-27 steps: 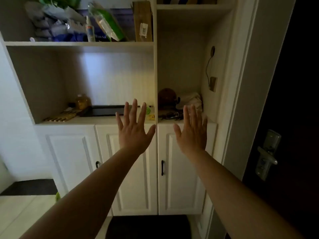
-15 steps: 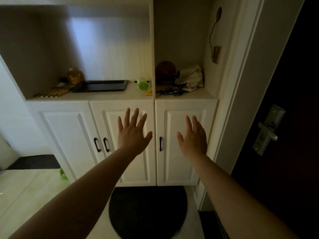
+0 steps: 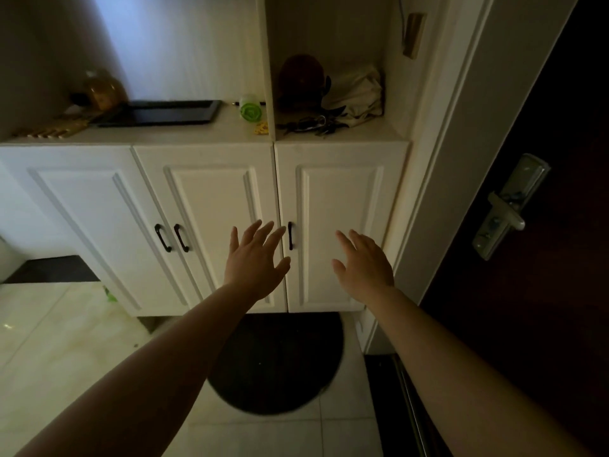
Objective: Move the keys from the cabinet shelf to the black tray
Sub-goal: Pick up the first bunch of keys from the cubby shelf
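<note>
Both the left hand and the right hand are spread wide, empty. Above the right hand lie the keys: a light, loose, jangly metal bunch, probably best pinched at the ring.

Dim indoor light overall, warm-grey cast. Brightest patch is a bluish-white wash on the back panel of the left open shelf, fading to deep shadow at its far left corner. Soft sheen on the pale floor tiles at near left, with small glare spots. The right compartment is murky; things in it read as dark shapes with little detail. The dark door at right is almost black, only its metal handle catching light. Both forearms shaded on their undersides. Wide-angle bowing bends the cabinet edges and door frame outward. Slight softness and grain throughout.
</note>
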